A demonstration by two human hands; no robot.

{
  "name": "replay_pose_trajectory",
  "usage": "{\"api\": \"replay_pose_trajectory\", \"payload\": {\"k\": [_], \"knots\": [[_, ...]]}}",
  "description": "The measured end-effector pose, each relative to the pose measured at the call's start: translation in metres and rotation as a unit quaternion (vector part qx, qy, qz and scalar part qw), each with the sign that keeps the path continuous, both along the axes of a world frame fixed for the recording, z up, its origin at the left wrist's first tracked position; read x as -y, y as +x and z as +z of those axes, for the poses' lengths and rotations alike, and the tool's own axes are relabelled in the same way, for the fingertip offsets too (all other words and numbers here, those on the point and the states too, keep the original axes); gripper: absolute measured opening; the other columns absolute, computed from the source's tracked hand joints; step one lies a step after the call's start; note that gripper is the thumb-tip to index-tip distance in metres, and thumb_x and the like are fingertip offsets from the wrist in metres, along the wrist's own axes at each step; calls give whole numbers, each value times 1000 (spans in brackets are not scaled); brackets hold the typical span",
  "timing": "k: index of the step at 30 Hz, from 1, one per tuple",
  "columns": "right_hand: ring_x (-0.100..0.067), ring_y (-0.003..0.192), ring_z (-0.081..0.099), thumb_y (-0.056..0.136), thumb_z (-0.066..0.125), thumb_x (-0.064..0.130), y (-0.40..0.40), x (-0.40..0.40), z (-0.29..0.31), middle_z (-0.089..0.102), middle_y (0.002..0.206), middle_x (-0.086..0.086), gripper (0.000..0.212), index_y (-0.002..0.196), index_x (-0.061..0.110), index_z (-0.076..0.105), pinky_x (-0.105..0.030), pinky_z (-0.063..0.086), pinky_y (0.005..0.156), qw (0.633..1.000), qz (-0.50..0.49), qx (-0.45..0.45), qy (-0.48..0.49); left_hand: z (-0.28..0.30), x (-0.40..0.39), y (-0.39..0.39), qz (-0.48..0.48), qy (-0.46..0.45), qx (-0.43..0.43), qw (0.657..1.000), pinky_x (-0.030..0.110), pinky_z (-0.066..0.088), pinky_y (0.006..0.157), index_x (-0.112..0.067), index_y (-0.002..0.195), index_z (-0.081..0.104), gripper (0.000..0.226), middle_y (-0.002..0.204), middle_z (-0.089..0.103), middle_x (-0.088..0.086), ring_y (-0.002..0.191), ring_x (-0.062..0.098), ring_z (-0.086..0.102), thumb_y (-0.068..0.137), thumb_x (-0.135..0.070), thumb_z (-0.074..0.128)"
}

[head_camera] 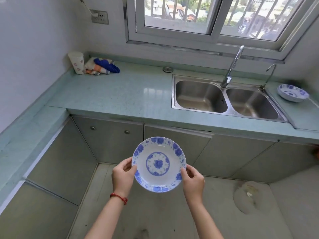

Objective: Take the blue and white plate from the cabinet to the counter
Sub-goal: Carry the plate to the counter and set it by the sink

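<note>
Gripping the plate (159, 164) by opposite rims, left hand (122, 176) and right hand (193, 182) held it face-up over the floor, before the cabinets (110, 140), possibly below the counter (112, 94).

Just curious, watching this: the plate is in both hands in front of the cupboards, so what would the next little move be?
Probably lift it forward onto the bare counter left of the sink. The left hand and right hand hold the blue and white plate by opposite rims, below counter level.
</note>
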State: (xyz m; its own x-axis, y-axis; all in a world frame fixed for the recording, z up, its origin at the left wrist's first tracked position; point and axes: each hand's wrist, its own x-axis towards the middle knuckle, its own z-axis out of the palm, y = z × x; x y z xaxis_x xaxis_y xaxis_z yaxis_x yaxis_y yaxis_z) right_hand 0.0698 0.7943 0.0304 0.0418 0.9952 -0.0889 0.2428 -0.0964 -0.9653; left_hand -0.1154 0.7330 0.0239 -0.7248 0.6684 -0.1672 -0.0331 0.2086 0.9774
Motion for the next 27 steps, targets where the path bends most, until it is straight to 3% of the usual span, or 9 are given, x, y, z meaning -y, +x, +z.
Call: {"api": "replay_pose_trajectory", "payload": {"k": [2,5,10,15,21,23,27], "knots": [[1,63,63,81,60,6,-14,-21,2,69,65,15,34,67,37,64,-19,51,60,1000,-1,-5,0,0,-20,-14,-1,-1,3,1000,30,53,74,-4,102,65,29,88,69,4,82,19,66,76,8,60],[3,61,62,82,60,6,-30,-48,2,69,68,13,30,71,34,65,-10,49,54,1000,2,-12,1,-1,-46,-30,-1,-6,2,1000,23,55,67,-4,102,65,29,87,68,2,80,15,66,76,8,59],[3,66,63,82,60,7,-46,-90,-6,70,74,9,15,87,16,70,-9,50,56,1000,1,-15,-17,-3,-86,-45,0,-16,11,1000,19,50,65,-4,103,65,29,87,68,3,79,11,65,77,9,59],[-1,66,64,83,60,9,-62,-149,-13,70,72,10,16,83,22,70,-15,51,59,1000,11,-7,-25,-4,-140,-58,9,-27,5,1000,27,52,73,-4,102,65,28,87,68,2,80,16,65,77,8,59],[5,59,60,84,60,8,-85,-237,-17,67,66,12,26,71,30,66,-5,45,51,999,45,-14,-16,-3,-220,-74,39,-38,-10,998,16,48,65,-3,104,64,28,90,66,0,77,10,63,78,7,60],[3,59,60,84,59,8,-91,-267,-19,66,67,11,21,74,25,67,-5,45,51,998,54,-10,-19,-1,-247,-78,50,-46,-8,998,19,49,67,0,106,62,29,91,65,3,75,8,62,78,8,60],[2,59,61,85,58,10,-105,-319,-21,66,68,12,11,83,15,69,-6,47,51,996,83,6,-14,-1,-293,-87,73,-53,8,996,31,48,82,4,109,60,30,96,64,8,84,19,61,79,9,58]]}}
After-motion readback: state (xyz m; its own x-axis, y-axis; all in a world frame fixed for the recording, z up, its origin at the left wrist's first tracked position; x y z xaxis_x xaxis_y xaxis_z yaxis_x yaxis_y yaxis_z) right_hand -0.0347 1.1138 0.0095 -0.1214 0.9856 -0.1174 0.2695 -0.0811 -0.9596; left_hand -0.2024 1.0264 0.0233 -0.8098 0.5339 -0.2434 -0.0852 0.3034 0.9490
